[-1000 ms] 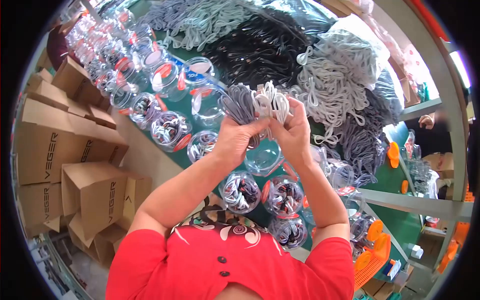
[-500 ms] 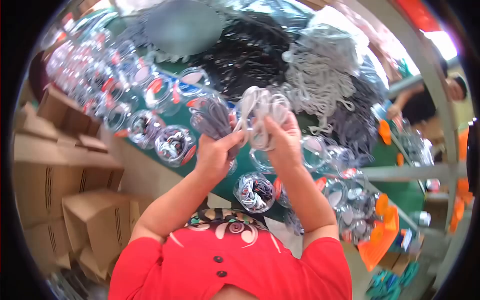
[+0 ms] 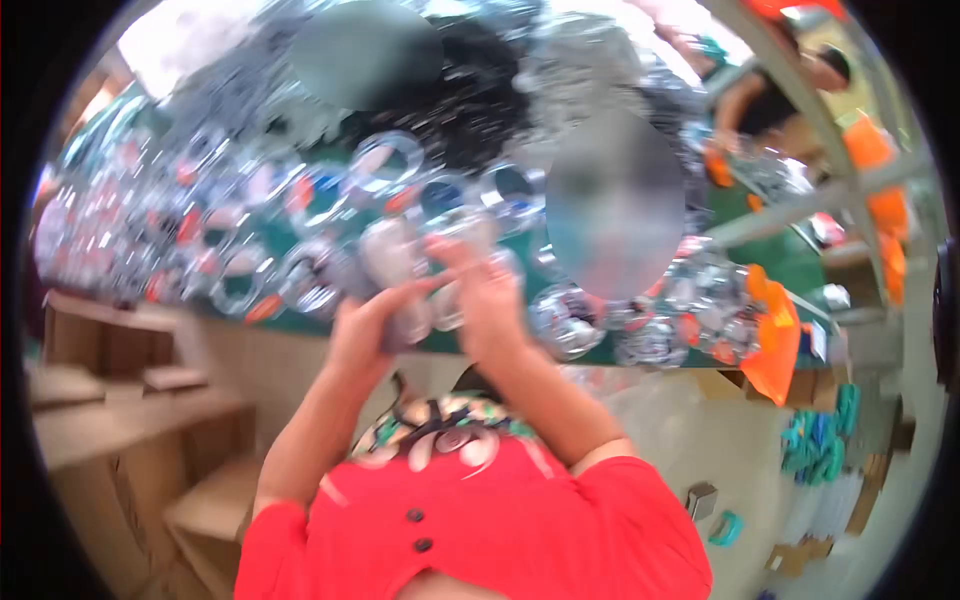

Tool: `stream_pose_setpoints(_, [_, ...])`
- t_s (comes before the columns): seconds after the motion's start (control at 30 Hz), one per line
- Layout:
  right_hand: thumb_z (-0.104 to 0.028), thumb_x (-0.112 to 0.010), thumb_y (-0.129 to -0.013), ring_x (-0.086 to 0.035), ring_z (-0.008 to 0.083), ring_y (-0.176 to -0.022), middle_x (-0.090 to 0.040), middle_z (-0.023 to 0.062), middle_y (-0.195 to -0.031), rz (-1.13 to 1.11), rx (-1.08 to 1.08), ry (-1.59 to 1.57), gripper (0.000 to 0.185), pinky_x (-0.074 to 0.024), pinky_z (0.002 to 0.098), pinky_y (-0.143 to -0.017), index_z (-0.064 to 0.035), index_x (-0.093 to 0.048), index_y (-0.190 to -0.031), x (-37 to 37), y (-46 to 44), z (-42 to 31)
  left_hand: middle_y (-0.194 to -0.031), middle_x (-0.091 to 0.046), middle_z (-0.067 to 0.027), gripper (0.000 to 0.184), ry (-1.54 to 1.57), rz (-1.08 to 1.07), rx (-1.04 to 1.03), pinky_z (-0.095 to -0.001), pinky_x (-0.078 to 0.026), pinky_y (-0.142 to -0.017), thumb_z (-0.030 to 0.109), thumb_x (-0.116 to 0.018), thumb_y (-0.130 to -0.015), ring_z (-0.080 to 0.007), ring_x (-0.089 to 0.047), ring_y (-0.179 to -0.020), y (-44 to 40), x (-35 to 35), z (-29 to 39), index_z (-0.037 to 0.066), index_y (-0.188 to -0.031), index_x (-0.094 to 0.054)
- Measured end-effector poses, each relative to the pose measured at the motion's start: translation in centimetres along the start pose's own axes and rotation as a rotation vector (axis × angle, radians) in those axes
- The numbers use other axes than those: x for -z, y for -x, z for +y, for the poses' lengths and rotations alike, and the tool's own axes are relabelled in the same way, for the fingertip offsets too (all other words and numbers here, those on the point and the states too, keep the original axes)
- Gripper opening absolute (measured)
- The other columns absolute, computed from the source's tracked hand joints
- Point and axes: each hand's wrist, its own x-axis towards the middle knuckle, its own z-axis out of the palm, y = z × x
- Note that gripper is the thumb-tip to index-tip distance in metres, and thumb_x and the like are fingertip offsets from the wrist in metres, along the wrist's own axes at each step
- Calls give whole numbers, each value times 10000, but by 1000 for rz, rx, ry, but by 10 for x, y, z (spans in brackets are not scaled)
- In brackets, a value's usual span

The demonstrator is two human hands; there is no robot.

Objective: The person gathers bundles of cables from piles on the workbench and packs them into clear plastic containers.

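My left hand point(image 3: 362, 328) and my right hand point(image 3: 487, 300) are close together over the near edge of the green table. Motion smears them both. My left fingers are closed on the grey and white cord loops point(image 3: 393, 252). My right fingers are curled against the same pale loops, and the smear hides where one bundle ends and the other begins. Just left of my hands stands a clear jar point(image 3: 312, 275) with cords in it. To the right, another filled clear jar point(image 3: 567, 320) stands near the table edge.
Black cords point(image 3: 480, 105) and white cords point(image 3: 580, 85) are heaped at the back. Many clear jars with orange parts crowd the left. Cardboard boxes point(image 3: 150, 420) stand below left. An orange plastic piece point(image 3: 770, 345) hangs at the right edge; another person point(image 3: 745, 110) is beyond.
The view has turned and shifted, so the table edge lies more level. My hands have come closer together with the cords, and the picture has become more blurred.
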Motion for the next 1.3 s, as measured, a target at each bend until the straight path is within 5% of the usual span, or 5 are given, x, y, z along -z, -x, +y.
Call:
stream_pose_setpoints(0.33, [-335, -403, -984, -531, 108, -963, -571, 89, -1102, -354, 230, 571, 447, -439, 225, -778, 2, -482, -1266, -32, -4, 12, -967, -638, -98, 271, 206, -23, 163, -332, -555, -667, 54, -612, -847, -187, -651, -805, 21, 26, 18, -10, -1105, -558])
stream_pose_setpoints(0.83, [-29, -547, -884, -572, 83, -844, -579, 37, -949, -324, -72, 93, 230, -503, 233, -734, -37, -474, -1101, -39, -33, 2, -981, -618, -47, 279, 172, -39, 145, -319, -533, -751, 150, -582, -907, -154, -627, -875, 11, 36, 12, 23, -1149, -529])
stream_pose_setpoints(1.07, [-122, -667, -813, -542, 201, -795, -522, 98, -881, -674, 453, 924, 301, -446, 303, -687, -20, -491, -1035, -30, -56, -27, -1070, -597, -174, 635, 403, -421, 520, -374, -532, -812, 198, -765, -708, -269, -632, -934, -6, 60, 2, -9, -1222, -457])
stream_pose_setpoints(1.2, [-174, -696, -791, -564, 198, -858, -559, 95, -941, -985, 162, 881, 315, -459, 310, -748, -26, -554, -1030, -23, -97, -52, -1001, -604, -151, 540, 240, -253, 540, -387, -513, -838, 114, -765, -630, -267, -621, -935, -15, 55, 2, 1, -1102, -529])
stream_pose_setpoints(1.3, [-167, -641, -832, -599, 204, -861, -620, 102, -948, -635, 178, 782, 233, -478, 305, -782, -27, -625, -1018, 3, -189, -49, -971, -581, -136, 407, 78, -250, 324, -389, -460, -924, 109, -782, -567, -271, -579, -1030, -28, 45, 9, -1, -903, -580])
